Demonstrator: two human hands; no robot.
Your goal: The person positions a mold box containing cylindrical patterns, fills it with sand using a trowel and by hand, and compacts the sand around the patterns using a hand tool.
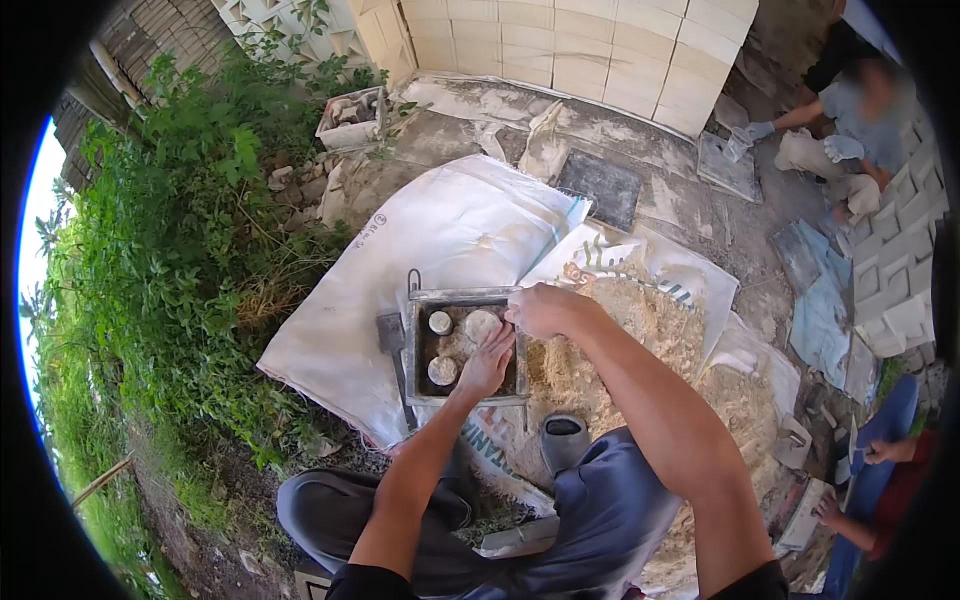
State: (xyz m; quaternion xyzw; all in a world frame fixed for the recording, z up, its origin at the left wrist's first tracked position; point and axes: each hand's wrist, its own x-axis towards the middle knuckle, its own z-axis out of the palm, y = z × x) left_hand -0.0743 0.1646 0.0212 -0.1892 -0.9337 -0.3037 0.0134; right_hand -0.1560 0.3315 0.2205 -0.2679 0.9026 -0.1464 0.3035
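Observation:
A rectangular box-like mould (411, 352) with a loop handle rests before me on white sacking. Inside it are round, pale, dusty pieces: a small one (440, 322), another (442, 371) below it, and a larger one (481, 324) partly behind my fingers. My left hand (487, 363) has its fingers stretched out over the mould's right part, touching near the larger piece. At the upper right rim, my right hand (543, 311) is closed with fingertips together; whatever they hold is hidden. A dark flat-bladed tool (390, 334) lies along the mould's left side.
Sandy powder (640, 325) is heaped on sacks to the right. A white sack (440, 225) and dark square slab (600, 188) lie ahead. Pale blocks (580, 45) stand behind, plants (190, 240) at left. One gloved person (860, 120) sits far right; another's hands (880, 452) are lower right.

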